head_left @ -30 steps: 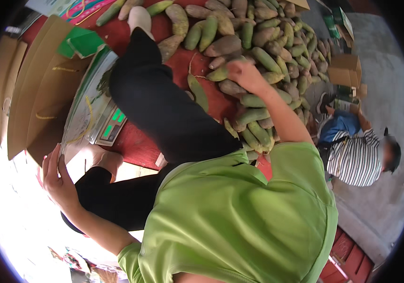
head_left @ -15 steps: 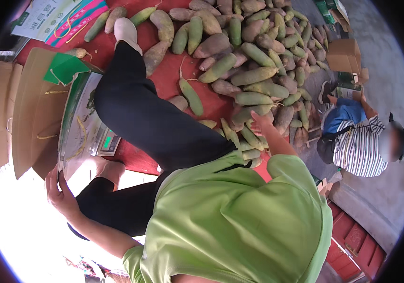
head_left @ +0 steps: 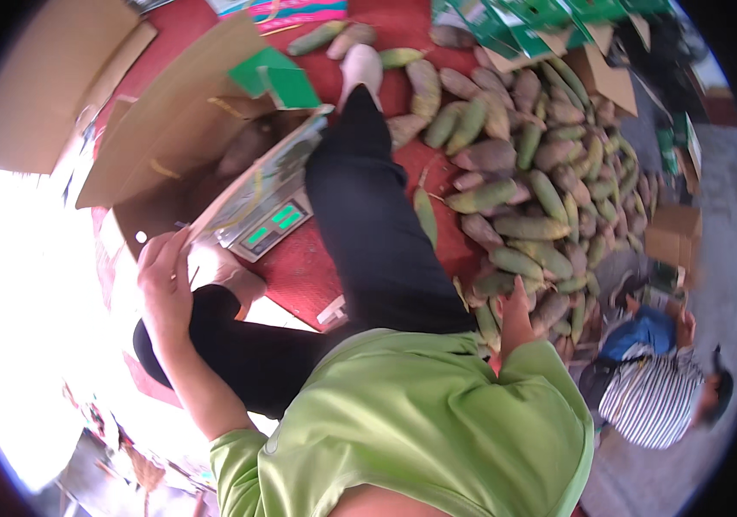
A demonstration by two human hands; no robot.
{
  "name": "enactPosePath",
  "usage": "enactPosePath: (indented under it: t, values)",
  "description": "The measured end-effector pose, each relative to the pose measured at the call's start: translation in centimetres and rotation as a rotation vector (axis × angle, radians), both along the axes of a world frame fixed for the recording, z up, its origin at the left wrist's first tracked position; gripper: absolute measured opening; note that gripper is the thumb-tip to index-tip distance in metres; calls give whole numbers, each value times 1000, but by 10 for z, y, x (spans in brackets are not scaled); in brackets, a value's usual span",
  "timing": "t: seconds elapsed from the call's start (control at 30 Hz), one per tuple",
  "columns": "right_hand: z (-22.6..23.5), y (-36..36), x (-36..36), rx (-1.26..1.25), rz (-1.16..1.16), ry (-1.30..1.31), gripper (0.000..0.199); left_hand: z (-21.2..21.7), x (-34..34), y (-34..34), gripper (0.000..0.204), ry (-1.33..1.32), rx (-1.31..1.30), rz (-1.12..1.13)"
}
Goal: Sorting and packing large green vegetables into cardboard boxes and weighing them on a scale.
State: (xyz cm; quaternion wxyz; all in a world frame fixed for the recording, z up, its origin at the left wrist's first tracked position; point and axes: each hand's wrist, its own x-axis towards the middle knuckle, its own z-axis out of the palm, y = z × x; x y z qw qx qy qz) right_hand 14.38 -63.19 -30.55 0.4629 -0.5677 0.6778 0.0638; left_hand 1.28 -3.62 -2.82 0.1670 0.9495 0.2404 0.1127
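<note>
Steadying or merely touching, my left hand (head_left: 166,280) lies at the near corner of the open carton (head_left: 196,95), fingers bent over its edge; I cannot tell whether they pinch it. My right hand (head_left: 515,312) is low at the near end of the heaped radishes (head_left: 532,228), partly hidden, so whether it has one in its grip I cannot tell. The heap spreads to my right, the carton stands to my left, and my leg (head_left: 355,198) lies between. The lit scale (head_left: 272,231) sits tight against the carton; if it bears that load, pressure from my left fingers could spoil the reading. Pulling a radish from the bottom of the heap could make others roll, and a careless shift of my knee could crush the loose radish (head_left: 425,215) beside it.
</note>
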Motion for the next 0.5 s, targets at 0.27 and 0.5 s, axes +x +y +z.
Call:
enactPosePath:
  t: [0.27,0.5]
  values:
    - [6,-3,9,-132,510,-84,47,0,-2,0,21,-30,14,-9]
    - [111,106,83,-53,942,-582,34,2,-8,2,24,35,76,22]
